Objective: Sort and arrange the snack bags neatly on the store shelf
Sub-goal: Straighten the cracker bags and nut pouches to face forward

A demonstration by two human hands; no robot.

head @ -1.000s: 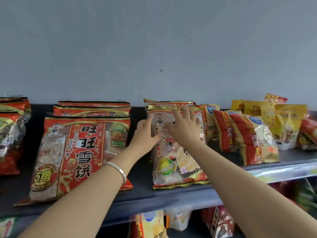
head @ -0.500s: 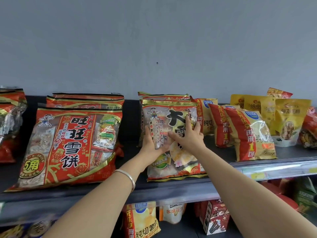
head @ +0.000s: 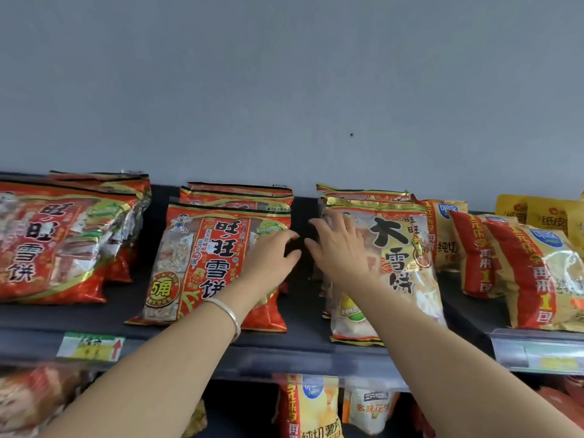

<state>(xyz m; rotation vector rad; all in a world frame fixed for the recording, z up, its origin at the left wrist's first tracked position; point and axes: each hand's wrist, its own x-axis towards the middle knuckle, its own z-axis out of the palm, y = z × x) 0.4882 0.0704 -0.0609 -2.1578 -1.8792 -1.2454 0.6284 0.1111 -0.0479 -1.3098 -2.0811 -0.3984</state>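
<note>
A red rice-cracker bag (head: 202,257) leans at the front of a short stack on the dark shelf (head: 300,346). To its right stands a gold-topped clear bag (head: 401,257) with more of its kind behind. My left hand (head: 268,260), a bangle on the wrist, lies over the red bag's right edge with its fingers loosely bent toward the gap. My right hand (head: 341,248) rests flat, fingers spread, on the left part of the gold-topped bag. Neither hand grips a bag.
Another stack of large red bags (head: 57,238) fills the shelf's left end. Yellow-and-red chip bags (head: 531,273) crowd the right end. A green-yellow price tag (head: 91,346) hangs on the shelf's front edge. More snack bags (head: 313,409) stand on the shelf below. A grey wall rises behind.
Both hands came off the middle of the gold-topped bag and parted. The left hand moved over to the red bag; the right slid to the gold bag's left side.
</note>
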